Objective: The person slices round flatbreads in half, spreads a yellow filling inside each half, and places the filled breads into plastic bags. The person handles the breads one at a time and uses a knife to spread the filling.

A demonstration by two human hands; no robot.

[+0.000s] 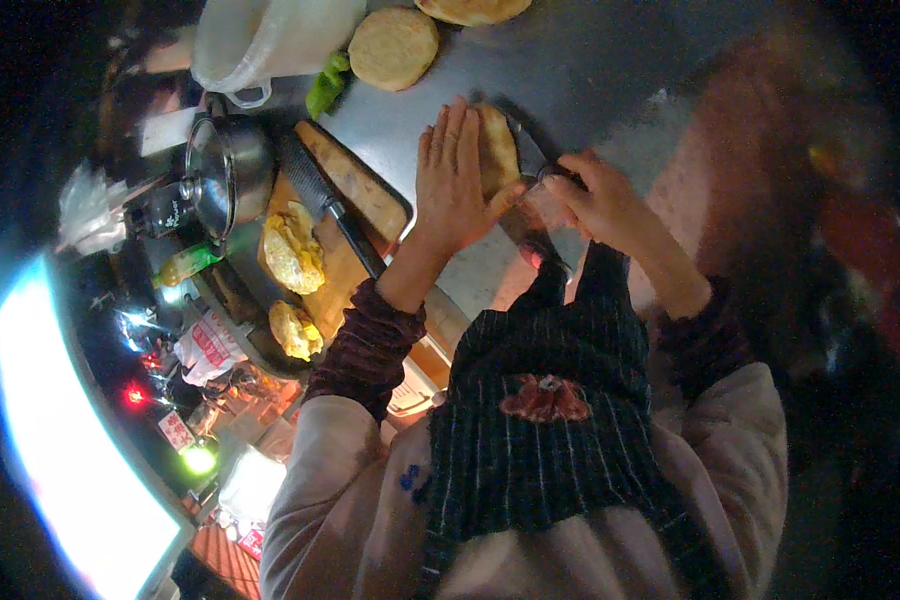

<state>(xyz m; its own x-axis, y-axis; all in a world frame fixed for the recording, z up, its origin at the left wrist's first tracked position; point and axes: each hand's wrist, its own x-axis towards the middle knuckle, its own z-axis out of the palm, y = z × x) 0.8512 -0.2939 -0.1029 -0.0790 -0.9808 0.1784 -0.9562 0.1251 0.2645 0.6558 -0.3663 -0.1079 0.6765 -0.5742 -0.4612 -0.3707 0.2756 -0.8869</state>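
My left hand point(450, 176) lies flat over a golden-brown flatbread point(499, 150), its fingers extended and its thumb near the bread's lower edge. Part of the bread is hidden under the palm. In my right hand point(596, 199) is the dark handle of a knife, and its blade point(529, 152) meets the bread's right edge. How deep the blade sits cannot be seen. Above, a round flatbread point(394, 49) rests on the grey metal worktop point(570, 67), and another flatbread point(474, 7) is cut off by the top of the view.
Left of my hands, a broad-bladed knife point(307, 174) lies across a wooden board point(341, 289) near two yellow, egg-like portions point(292, 251). Beyond stand a lidded steel pot point(247, 169) and a white bucket point(285, 45). A green pepper point(328, 86) lies by the bucket.
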